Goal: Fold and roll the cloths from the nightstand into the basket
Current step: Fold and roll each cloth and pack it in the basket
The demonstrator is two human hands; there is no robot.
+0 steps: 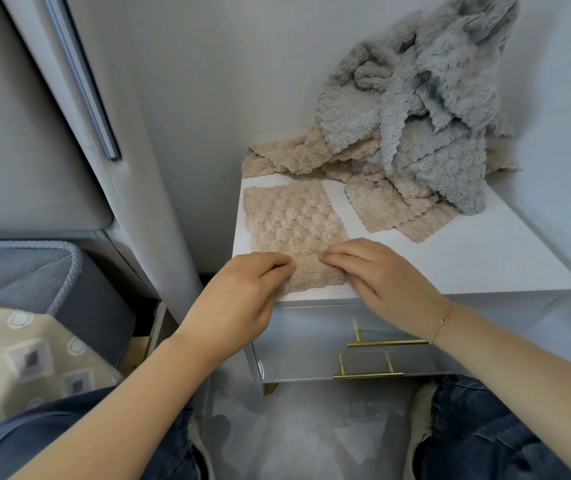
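The beige cloth (294, 223) lies folded at the nightstand's (467, 258) front left corner. The left hand (242, 292) and right hand (381, 271) pinch its near edge (probably starting the roll); rolling tightly and evenly should help.

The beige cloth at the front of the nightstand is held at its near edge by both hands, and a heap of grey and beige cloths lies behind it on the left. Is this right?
Not quite. The head view shows the heap behind on the right, not the left. The rest holds: both the left hand and right hand pinch the near edge of the beige cloth on the nightstand.
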